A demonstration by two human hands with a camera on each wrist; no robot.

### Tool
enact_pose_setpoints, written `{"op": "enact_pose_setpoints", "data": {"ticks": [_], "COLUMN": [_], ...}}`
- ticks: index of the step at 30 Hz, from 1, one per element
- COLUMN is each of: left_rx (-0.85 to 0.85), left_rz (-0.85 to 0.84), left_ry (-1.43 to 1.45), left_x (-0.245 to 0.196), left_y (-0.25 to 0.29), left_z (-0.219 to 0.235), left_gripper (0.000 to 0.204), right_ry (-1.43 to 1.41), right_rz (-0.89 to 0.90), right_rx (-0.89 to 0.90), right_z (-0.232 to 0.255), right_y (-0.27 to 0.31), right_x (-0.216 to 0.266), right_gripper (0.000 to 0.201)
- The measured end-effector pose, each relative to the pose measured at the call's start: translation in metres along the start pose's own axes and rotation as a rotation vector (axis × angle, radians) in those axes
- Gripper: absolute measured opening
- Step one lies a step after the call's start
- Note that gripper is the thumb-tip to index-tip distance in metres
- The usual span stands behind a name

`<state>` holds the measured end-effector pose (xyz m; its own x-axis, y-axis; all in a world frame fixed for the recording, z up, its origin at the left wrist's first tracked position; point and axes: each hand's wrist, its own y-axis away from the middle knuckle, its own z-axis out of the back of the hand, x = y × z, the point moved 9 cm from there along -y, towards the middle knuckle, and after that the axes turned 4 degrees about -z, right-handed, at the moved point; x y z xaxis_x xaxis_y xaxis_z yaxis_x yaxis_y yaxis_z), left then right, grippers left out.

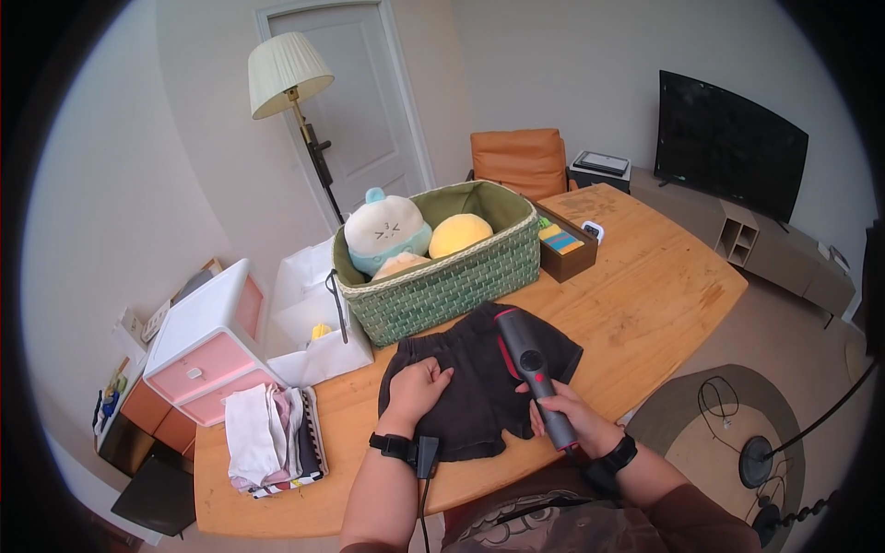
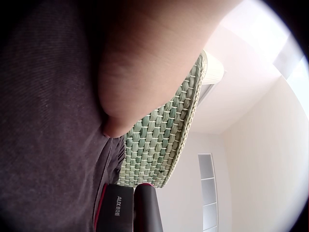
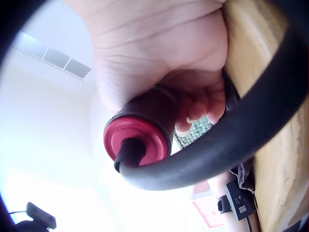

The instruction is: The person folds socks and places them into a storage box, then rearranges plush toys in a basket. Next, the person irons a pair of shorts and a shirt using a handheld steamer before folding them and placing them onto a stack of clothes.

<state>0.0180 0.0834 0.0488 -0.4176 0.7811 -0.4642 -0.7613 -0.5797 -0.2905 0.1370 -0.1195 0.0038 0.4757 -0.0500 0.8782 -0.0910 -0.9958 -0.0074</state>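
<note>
Dark shorts [image 1: 470, 405] are spread on the wooden table in the head view. My left hand [image 1: 420, 391] rests on their left half below the waistband, fingers curled and thumb pointing right. The left wrist view shows the side of this hand [image 2: 149, 63] against the dark cloth. My right hand [image 1: 570, 415] grips the handle of a grey and red handheld garment steamer [image 1: 528, 359], whose head overlaps the right half of the shorts. From its red end cap [image 3: 137, 142] a thick black cord [image 3: 203, 157] runs out across the right wrist view.
A green woven basket [image 1: 442, 300] with plush toys stands behind the shorts. Beside it is a brown box [image 1: 570, 263]. Folded clothes [image 1: 272, 438], a white bin [image 1: 323, 367] and a pink-fronted drawer unit [image 1: 207, 341] are at the left. A cable hangs from my left wrist.
</note>
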Motion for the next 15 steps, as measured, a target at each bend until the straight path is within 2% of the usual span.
{"op": "enact_pose_setpoints", "data": {"ticks": [5,9,15], "left_rx": [0.006,0.003,-0.001], "left_rz": [0.011,0.007,0.003], "left_ry": [0.017,-0.003,-0.004], "left_x": [0.000,0.001,0.001], "left_y": [0.000,0.000,-0.001], "left_z": [0.001,0.000,0.000], "left_gripper": [0.039,0.037,0.038], "right_ry": [-0.060,-0.046,0.065], "right_rz": [0.007,0.003,-0.117], "right_rx": [-0.075,-0.058,-0.017], "right_z": [0.002,0.001,-0.014], "right_y": [0.002,0.003,0.008], "right_x": [0.005,0.006,0.008], "right_gripper": [0.046,0.045,0.044]}}
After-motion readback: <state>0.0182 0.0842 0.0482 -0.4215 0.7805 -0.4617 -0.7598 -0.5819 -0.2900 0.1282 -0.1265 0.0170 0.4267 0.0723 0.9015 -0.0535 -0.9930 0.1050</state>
